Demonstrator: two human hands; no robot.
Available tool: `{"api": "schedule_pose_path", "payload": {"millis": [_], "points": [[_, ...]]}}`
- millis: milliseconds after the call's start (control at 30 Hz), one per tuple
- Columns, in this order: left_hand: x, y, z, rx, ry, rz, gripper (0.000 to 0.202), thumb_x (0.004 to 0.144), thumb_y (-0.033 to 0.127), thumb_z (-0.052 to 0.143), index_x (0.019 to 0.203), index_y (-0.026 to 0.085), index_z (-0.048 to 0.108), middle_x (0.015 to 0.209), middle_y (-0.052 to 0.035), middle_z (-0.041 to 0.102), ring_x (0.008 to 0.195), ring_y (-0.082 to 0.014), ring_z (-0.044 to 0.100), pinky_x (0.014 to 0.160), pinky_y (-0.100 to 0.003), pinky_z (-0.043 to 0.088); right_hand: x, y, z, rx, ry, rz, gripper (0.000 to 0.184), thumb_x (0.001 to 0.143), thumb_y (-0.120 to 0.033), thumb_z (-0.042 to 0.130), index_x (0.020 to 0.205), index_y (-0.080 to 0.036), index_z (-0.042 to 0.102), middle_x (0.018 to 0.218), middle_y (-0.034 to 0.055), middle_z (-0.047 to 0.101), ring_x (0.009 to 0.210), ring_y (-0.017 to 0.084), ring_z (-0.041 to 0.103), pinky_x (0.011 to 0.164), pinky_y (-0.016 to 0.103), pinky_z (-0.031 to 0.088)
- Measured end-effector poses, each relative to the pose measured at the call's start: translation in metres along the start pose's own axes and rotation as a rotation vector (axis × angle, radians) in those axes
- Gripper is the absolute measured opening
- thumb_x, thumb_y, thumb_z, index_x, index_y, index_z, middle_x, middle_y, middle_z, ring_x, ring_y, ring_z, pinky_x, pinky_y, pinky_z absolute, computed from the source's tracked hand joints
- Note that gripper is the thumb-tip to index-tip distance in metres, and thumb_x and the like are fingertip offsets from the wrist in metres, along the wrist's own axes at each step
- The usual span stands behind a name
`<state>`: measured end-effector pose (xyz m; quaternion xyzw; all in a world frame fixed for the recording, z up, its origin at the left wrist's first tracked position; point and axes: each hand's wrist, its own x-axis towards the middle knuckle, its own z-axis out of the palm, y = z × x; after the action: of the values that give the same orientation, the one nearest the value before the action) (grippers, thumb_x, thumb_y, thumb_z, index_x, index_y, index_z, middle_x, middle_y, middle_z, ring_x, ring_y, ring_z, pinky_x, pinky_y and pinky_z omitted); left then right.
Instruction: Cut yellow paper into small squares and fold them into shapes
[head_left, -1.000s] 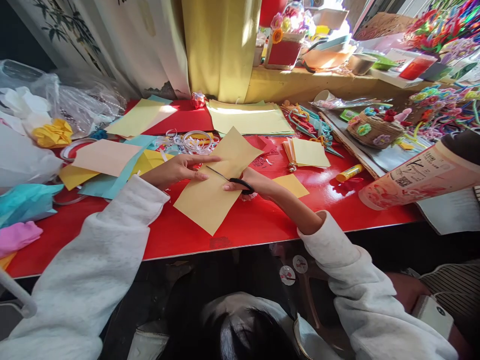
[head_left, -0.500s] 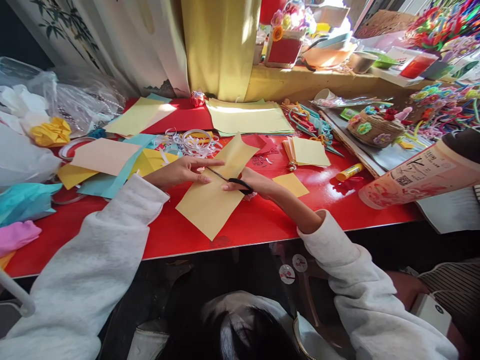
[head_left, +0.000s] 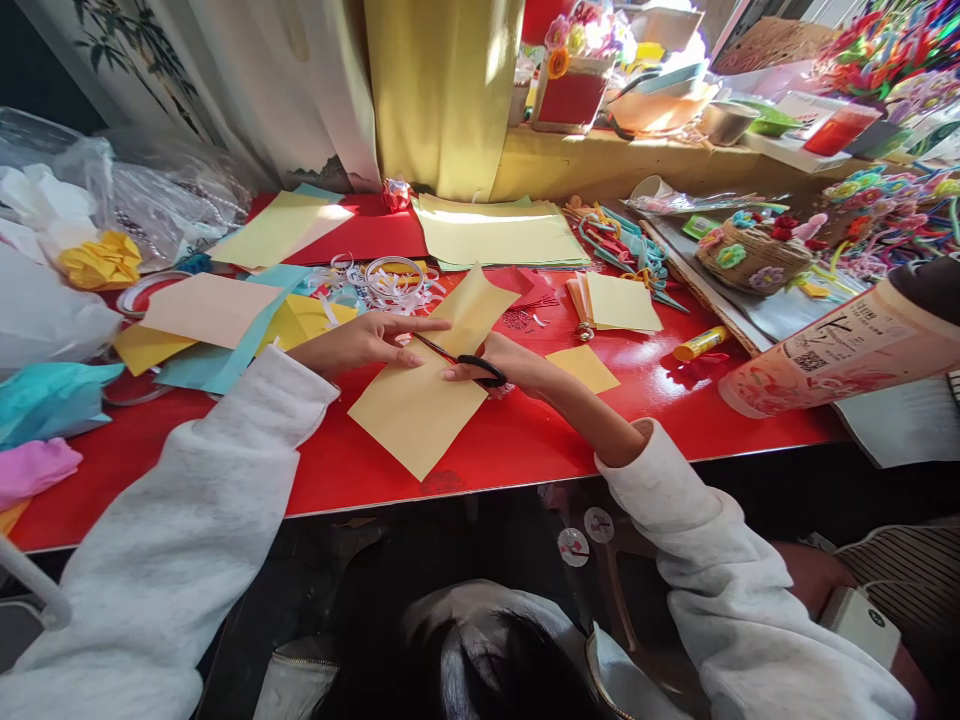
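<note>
In the head view my right hand (head_left: 511, 362) is closed around the black handles of a pair of scissors (head_left: 487, 372). The thin blades point left across a sheet of yellow paper (head_left: 421, 420), along a line where its upper and lower parts separate. My left hand (head_left: 367, 345) pinches the sheet's left side by the blade tip, index finger stretched over the paper and thumb below. The upper part of the sheet bends upward, while the lower part hangs flat as a diamond above the table's front. A smaller yellow paper square (head_left: 583, 370) lies right of my right hand.
On the red table (head_left: 540, 440), coloured sheets (head_left: 214, 310) and white paper scraps (head_left: 390, 285) lie left and behind. Farther back is a stack of pale yellow paper (head_left: 502, 235). To the right are a glue stick (head_left: 700, 344), several scissors (head_left: 637, 250) and a large drink cup (head_left: 817, 350).
The gap along the blades looks slightly wider, and the lower part of the yellow sheet has shifted a little left. Both hands stay in nearly the same place.
</note>
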<state>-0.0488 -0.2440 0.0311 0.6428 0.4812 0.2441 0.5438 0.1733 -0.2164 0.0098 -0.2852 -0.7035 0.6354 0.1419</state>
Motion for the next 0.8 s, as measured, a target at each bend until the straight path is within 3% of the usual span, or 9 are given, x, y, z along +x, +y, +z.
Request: {"api": "schedule_pose_path", "payload": {"millis": [233, 400, 467, 567, 700, 800], "points": [[-0.004, 0.004, -0.010, -0.100, 0.245, 0.107, 0.054, 0.067, 0.020, 0.071, 0.120, 0.028, 0.060, 0.121, -0.0028, 0.061, 0.106, -0.0262, 0.059, 0.086, -0.037, 0.052, -0.008, -0.007, -0.008, -0.054, 0.013, -0.060, 0.038, 0.072, -0.050, 0.066, 0.071, -0.016, 0.048, 0.053, -0.0038, 0.048, 0.042, 0.006, 0.041, 0.037, 0.020, 0.029], [-0.003, 0.003, -0.021, -0.187, 0.406, 0.199, 0.054, 0.063, 0.016, 0.074, 0.114, 0.026, 0.064, 0.123, -0.0032, 0.060, 0.108, -0.0266, 0.059, 0.087, -0.035, 0.053, -0.008, -0.013, -0.016, 0.006, 0.302, -0.220, 0.043, 0.081, -0.059, 0.046, 0.082, -0.016, 0.053, 0.075, 0.0038, 0.059, 0.059, 0.008, 0.053, 0.046, 0.019, 0.038], [-0.002, 0.002, -0.020, -0.195, 0.388, 0.217, 0.054, 0.062, 0.016, 0.074, 0.114, 0.027, 0.064, 0.126, -0.0031, 0.058, 0.108, -0.0257, 0.058, 0.086, -0.034, 0.054, -0.004, -0.011, -0.016, 0.095, 0.435, -0.259, 0.045, 0.081, -0.062, 0.043, 0.093, -0.020, 0.053, 0.086, 0.0047, 0.059, 0.072, 0.012, 0.057, 0.051, 0.021, 0.044], [-0.001, 0.000, -0.015, -0.170, 0.305, 0.184, 0.053, 0.064, 0.019, 0.073, 0.115, 0.027, 0.063, 0.124, -0.0036, 0.059, 0.104, -0.0242, 0.061, 0.082, -0.033, 0.055, 0.003, -0.004, -0.016, 0.156, 0.566, -0.346, 0.039, 0.077, -0.055, 0.053, 0.101, -0.024, 0.051, 0.090, 0.0028, 0.057, 0.082, 0.014, 0.057, 0.061, 0.025, 0.050], [-0.005, 0.000, -0.015, -0.046, 0.161, -0.021, 0.051, 0.062, 0.022, 0.075, 0.111, 0.027, 0.066, 0.103, -0.0061, 0.069, 0.089, -0.0258, 0.066, 0.068, -0.035, 0.057, 0.009, 0.007, -0.019, 0.229, 0.659, -0.403, 0.023, 0.071, -0.033, 0.060, 0.089, -0.021, 0.053, 0.083, 0.0000, 0.055, 0.071, 0.011, 0.054, 0.060, 0.024, 0.048], [-0.010, 0.004, -0.025, 0.027, 0.207, 0.036, 0.041, 0.062, 0.022, 0.076, 0.102, 0.025, 0.070, 0.105, -0.0063, 0.068, 0.093, -0.0256, 0.064, 0.070, -0.033, 0.056, 0.010, 0.009, -0.022, 0.259, 0.732, -0.370, 0.018, 0.067, -0.024, 0.059, 0.083, -0.019, 0.053, 0.077, -0.0008, 0.053, 0.065, 0.009, 0.051, 0.055, 0.023, 0.046]]}}
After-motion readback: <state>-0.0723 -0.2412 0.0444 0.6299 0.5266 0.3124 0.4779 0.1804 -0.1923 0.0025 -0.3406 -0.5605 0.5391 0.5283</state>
